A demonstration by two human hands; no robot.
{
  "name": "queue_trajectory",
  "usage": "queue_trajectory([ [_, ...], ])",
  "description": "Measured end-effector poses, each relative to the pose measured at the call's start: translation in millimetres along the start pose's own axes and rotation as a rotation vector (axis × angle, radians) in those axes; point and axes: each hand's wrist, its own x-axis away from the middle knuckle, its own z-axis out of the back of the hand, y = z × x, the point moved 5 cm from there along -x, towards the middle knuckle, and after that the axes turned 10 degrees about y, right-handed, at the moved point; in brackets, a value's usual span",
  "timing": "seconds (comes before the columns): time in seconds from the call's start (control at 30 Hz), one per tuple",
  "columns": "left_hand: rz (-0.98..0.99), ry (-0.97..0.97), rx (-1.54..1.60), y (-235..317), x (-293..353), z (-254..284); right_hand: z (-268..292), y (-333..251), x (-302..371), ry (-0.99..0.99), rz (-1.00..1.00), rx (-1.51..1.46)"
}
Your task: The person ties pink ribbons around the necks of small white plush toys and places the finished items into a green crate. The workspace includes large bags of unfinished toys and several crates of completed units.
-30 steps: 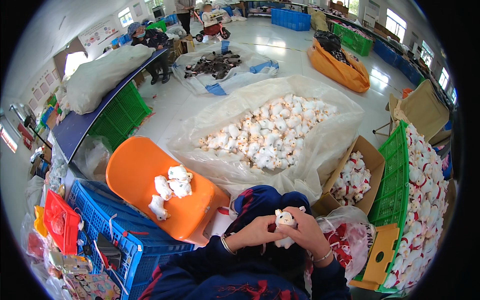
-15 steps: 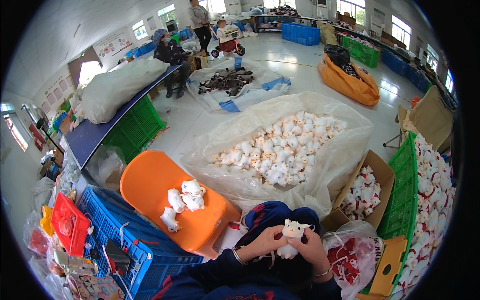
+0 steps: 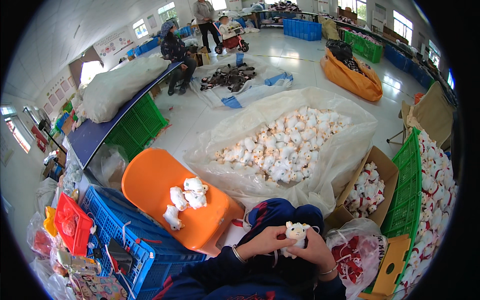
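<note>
Over my lap, a small white plush toy (image 3: 298,231) with ears and a face stands upright between my two hands. My left hand (image 3: 270,241) pinches its left side, while my right hand (image 3: 318,248) grips the right side, thumb across its body. A thin pale ribbon hangs by the fingers of my left hand. Several similar white plush toys (image 3: 196,199) lie on the seat of an orange plastic chair (image 3: 150,175) to my left. To my right, a clear plastic bag (image 3: 367,232) holds red ribbons (image 3: 348,260).
Ahead spreads a large clear sack (image 3: 215,140) of white plush toys. A cardboard box (image 3: 390,185) and green crate (image 3: 407,182) with ribboned toys stand right. Blue crates (image 3: 145,250) and a red basket (image 3: 75,235) are left. Farther off sit a person (image 3: 175,52) and an orange sack (image 3: 350,80).
The plush toy has turned a little in my hands, its face now toward me. My right fingers have shifted lower along its side. The view has moved slightly.
</note>
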Motion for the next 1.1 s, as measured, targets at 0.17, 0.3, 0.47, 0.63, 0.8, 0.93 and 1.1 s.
queue_trajectory([
  [0.17,-0.09,-0.009,-0.196,12,-6,3,0,-11,-6,0.097,0.002,0.079],
  [0.3,-0.217,0.102,-0.213,34,-11,1,4,-9,-18,0.359,0.15,0.126],
  [0.47,-0.417,0.343,-0.459,-2,-19,16,-30,17,-29,0.543,0.286,0.046],
  [0.63,-0.403,0.383,-0.326,0,-20,16,-29,19,-34,0.559,0.287,0.028],
  [0.8,-0.408,0.354,-0.379,-3,-27,20,-29,24,-35,0.538,0.272,-0.006],
  [0.93,-0.407,0.342,-0.353,-6,-29,21,-26,22,-38,0.525,0.279,0.002],
  [1.1,-0.414,0.331,-0.34,-1,-30,21,-26,26,-40,0.525,0.296,0.011],
])
